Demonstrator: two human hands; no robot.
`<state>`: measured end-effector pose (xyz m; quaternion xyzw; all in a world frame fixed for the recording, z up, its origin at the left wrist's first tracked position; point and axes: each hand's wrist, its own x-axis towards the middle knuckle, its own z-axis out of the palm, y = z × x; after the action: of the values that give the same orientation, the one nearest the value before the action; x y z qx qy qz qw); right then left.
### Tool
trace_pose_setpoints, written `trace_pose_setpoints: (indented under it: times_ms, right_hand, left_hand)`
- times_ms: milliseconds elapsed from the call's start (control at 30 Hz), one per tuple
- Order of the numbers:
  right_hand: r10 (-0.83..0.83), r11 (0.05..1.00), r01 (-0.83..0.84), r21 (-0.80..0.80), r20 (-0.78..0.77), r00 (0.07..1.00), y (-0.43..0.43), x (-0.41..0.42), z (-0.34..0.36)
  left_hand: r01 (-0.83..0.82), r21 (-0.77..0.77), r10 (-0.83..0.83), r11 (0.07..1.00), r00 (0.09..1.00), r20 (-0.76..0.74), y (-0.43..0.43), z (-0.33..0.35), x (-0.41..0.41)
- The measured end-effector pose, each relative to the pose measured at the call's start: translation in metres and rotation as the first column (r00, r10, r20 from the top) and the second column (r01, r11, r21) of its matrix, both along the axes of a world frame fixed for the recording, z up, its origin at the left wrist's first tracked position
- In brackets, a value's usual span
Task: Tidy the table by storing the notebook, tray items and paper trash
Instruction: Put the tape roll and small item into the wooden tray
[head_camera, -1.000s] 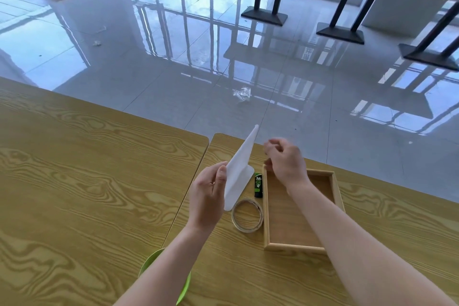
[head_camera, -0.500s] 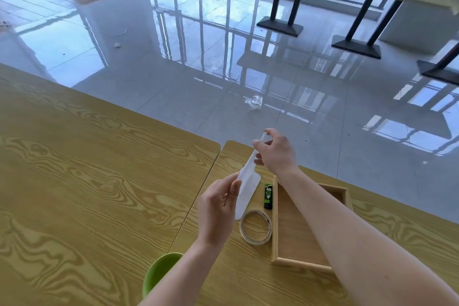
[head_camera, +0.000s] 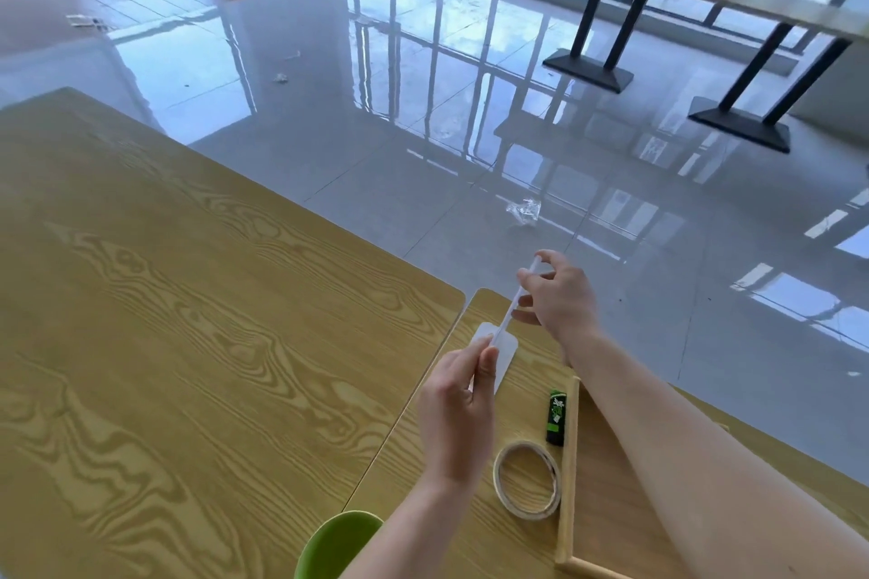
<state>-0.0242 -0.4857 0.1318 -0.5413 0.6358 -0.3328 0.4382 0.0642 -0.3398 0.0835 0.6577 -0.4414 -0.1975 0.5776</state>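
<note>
A white sheet of paper (head_camera: pixel 505 355) hangs edge-on above the table, folded along its length. My left hand (head_camera: pixel 458 409) pinches its near end between thumb and fingers. My right hand (head_camera: pixel 557 296) pinches the far end, past the table's far edge. Below my right forearm lies a wooden tray (head_camera: pixel 566 475), mostly hidden by the arm. A roll of tape (head_camera: pixel 526 480) lies flat on the table beside the tray's left wall. A small black and green tube (head_camera: pixel 556 416) lies just beyond the tape, against the same wall. No notebook shows in view.
Two wood-grain tables (head_camera: pixel 188 367) meet at a seam under my left hand. A green bowl (head_camera: pixel 338 545) pokes in at the bottom edge. Crumpled clear plastic (head_camera: pixel 523 211) lies on the glossy floor beyond. Another table on black legs (head_camera: pixel 592 14) stands at the back right.
My right hand has taken hold of the paper's far end, and the sheet has been folded narrower. The camera has tilted, so the tray and tape now sit lower right.
</note>
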Motion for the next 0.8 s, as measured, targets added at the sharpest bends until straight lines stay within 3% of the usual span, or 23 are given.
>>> trace_pose_setpoints:
  times_ms: [800]
  right_hand:
    - [-0.041,0.999,0.043,-0.028,0.061,0.997,-0.031,0.021,-0.010]
  left_hand:
    - [-0.045,0.004,0.045,0.999,0.999,0.006,-0.031,-0.007,0.016]
